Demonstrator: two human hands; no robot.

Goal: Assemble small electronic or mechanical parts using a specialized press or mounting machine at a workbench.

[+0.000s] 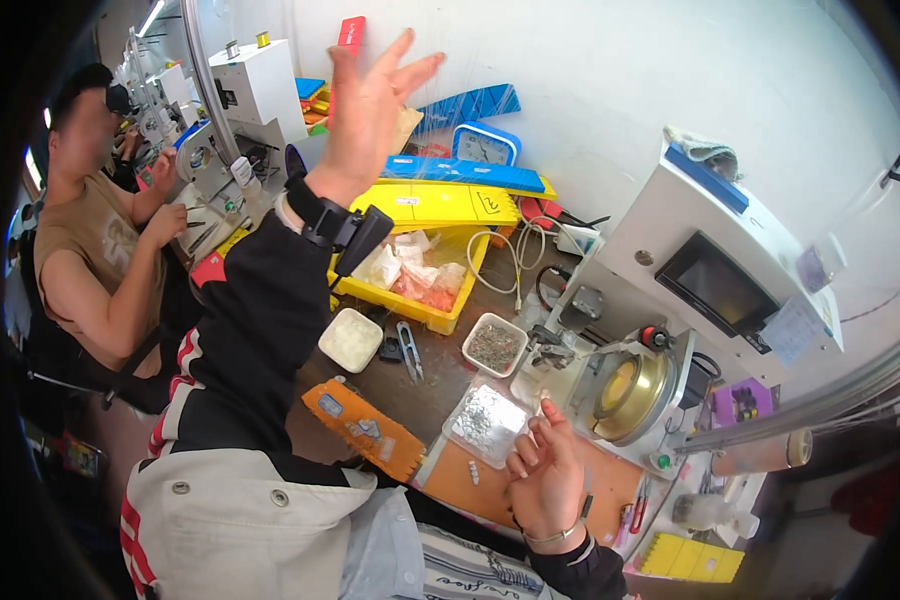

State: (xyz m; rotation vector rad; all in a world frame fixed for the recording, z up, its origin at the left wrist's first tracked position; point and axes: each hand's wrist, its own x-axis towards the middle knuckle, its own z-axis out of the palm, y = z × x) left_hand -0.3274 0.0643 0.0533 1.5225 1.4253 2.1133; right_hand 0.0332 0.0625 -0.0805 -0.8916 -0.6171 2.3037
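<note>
Resting right hand point(545, 475) beside crinkled foil tray point(485, 423).

Tray point(484, 420) btwn strip point(363, 427) (left) & spool machine point(632, 388)

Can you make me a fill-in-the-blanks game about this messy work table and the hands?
1. The left hand is raised up with its fingers spread ____.
2. The right hand rests beside a clear tray full of small ____ parts.
3. The big bin holding plastic bags is coloured ____.
4. The little clock by the wall has a ____ frame.

Missing words: open; silver; yellow; blue
</note>
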